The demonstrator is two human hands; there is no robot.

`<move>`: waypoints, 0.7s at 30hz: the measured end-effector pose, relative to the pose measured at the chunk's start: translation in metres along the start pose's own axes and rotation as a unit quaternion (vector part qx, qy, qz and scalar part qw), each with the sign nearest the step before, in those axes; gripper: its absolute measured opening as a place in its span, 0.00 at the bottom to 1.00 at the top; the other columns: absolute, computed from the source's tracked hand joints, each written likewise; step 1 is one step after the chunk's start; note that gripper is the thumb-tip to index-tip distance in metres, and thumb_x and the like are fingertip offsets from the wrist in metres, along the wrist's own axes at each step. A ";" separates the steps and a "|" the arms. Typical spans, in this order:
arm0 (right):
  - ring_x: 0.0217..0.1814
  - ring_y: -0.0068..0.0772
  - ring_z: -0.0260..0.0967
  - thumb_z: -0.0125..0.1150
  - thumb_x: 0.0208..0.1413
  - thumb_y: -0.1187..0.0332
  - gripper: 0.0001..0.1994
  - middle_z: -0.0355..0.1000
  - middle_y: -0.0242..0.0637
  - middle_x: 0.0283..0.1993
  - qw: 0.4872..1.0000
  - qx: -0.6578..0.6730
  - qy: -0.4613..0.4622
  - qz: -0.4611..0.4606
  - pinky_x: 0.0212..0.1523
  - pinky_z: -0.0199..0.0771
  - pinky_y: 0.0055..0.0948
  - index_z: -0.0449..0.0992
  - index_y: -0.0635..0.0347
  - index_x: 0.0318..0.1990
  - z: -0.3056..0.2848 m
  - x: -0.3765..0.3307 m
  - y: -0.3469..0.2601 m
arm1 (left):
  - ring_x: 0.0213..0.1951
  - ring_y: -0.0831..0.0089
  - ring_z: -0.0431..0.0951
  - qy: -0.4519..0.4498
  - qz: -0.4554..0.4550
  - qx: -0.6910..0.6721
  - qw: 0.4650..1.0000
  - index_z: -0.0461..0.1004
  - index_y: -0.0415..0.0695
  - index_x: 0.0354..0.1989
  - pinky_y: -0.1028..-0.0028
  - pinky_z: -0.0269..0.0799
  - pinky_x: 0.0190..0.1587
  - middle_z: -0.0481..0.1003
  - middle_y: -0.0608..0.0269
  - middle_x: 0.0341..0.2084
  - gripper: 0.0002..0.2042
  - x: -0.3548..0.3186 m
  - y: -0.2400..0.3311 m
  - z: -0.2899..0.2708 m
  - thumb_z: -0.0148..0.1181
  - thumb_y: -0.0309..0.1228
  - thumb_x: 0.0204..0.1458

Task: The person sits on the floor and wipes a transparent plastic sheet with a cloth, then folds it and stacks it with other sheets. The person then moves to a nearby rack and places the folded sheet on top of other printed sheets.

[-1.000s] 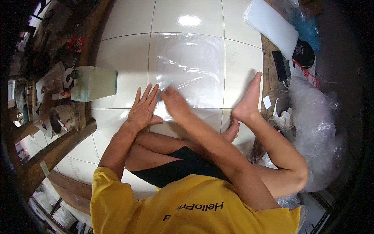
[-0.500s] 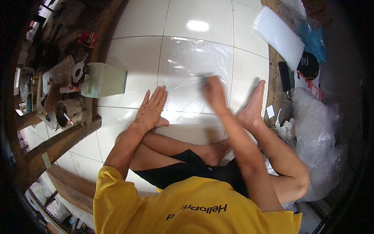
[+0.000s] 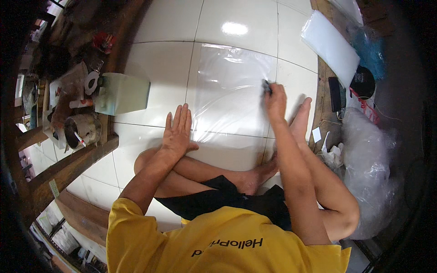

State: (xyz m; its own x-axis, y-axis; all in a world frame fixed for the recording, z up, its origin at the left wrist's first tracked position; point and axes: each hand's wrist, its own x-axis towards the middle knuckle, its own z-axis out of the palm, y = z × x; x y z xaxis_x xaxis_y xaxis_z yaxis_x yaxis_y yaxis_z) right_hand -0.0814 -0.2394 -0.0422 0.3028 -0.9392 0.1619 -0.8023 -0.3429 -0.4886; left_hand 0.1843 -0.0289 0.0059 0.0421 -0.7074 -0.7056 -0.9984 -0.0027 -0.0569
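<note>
A clear plastic sheet (image 3: 227, 86) lies flat on the white tiled floor in front of my crossed legs, with glossy creases running over it. My left hand (image 3: 177, 129) rests flat, fingers stretched out, at the sheet's lower left edge. Near the right edge of the sheet, my right hand (image 3: 276, 102) is closed round a small dark object (image 3: 267, 87). Only a bit of that object shows beyond the fingers, and its kind cannot be made out.
On the left stands a greenish translucent block (image 3: 122, 94) beside a tape roll (image 3: 91, 83) and a stained pot (image 3: 83, 129). To the right are a stack of milky plastic sheets (image 3: 330, 45), a black phone (image 3: 335, 94), a black cap (image 3: 362, 82) and bunched clear plastic (image 3: 368, 168).
My right hand has swept rightward across the sheet to its right edge, carrying the dark object. My left hand stays at the left edge, its fingers now pointing straighter ahead.
</note>
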 end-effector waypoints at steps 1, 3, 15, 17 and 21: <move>0.47 0.57 0.71 0.60 0.49 0.79 0.11 0.72 0.52 0.43 0.999 -0.027 0.008 0.025 0.48 0.72 0.47 0.77 0.65 0.41 -0.011 0.004 0.013 | 0.77 0.57 0.30 -0.001 0.001 0.001 1.000 0.36 0.36 0.75 0.52 0.31 0.75 0.31 0.49 0.76 0.66 0.001 0.001 -0.003 0.65 0.68 0.39; 0.41 0.52 0.72 0.62 0.52 0.77 0.09 0.74 0.50 0.39 0.997 -0.025 -0.018 0.077 0.45 0.71 0.42 0.76 0.67 0.41 -0.025 0.011 0.032 | 0.77 0.56 0.31 0.006 0.007 -0.019 1.000 0.36 0.35 0.75 0.54 0.32 0.76 0.31 0.47 0.76 0.65 0.002 0.001 -0.010 0.66 0.66 0.40; 0.38 0.45 0.72 0.63 0.55 0.76 0.10 0.72 0.48 0.39 0.966 0.200 -0.163 0.005 0.41 0.73 0.36 0.75 0.68 0.44 -0.029 -0.058 -0.069 | 0.76 0.56 0.43 0.214 0.191 -0.093 0.953 0.56 0.36 0.70 0.54 0.35 0.76 0.51 0.48 0.73 0.44 -0.012 0.102 0.016 0.59 0.56 0.53; 0.40 0.48 0.71 0.62 0.56 0.76 0.08 0.72 0.49 0.40 0.960 0.197 -0.168 -0.105 0.42 0.73 0.36 0.75 0.68 0.43 -0.003 -0.064 -0.106 | 0.75 0.55 0.46 0.139 0.175 -0.112 0.968 0.58 0.41 0.70 0.52 0.34 0.76 0.52 0.51 0.73 0.40 -0.020 0.104 0.013 0.55 0.57 0.56; 0.53 0.53 0.67 0.63 0.49 0.77 0.13 0.70 0.49 0.49 0.911 0.164 -0.367 -0.097 0.55 0.70 0.44 0.76 0.63 0.44 0.031 -0.081 -0.167 | 0.74 0.54 0.49 0.215 0.171 -0.362 0.891 0.60 0.49 0.71 0.40 0.28 0.73 0.55 0.55 0.72 0.37 -0.004 0.120 0.051 0.44 0.61 0.60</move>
State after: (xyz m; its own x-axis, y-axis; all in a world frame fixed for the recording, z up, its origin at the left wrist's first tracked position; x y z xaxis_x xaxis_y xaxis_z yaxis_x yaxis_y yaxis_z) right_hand 0.0439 -0.1049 0.0002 0.7813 -0.5553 -0.2850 -0.5368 -0.3647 -0.7608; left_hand 0.0663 0.0102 -0.0341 -0.1324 -0.9591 -0.2501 -0.7197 -0.0804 0.6896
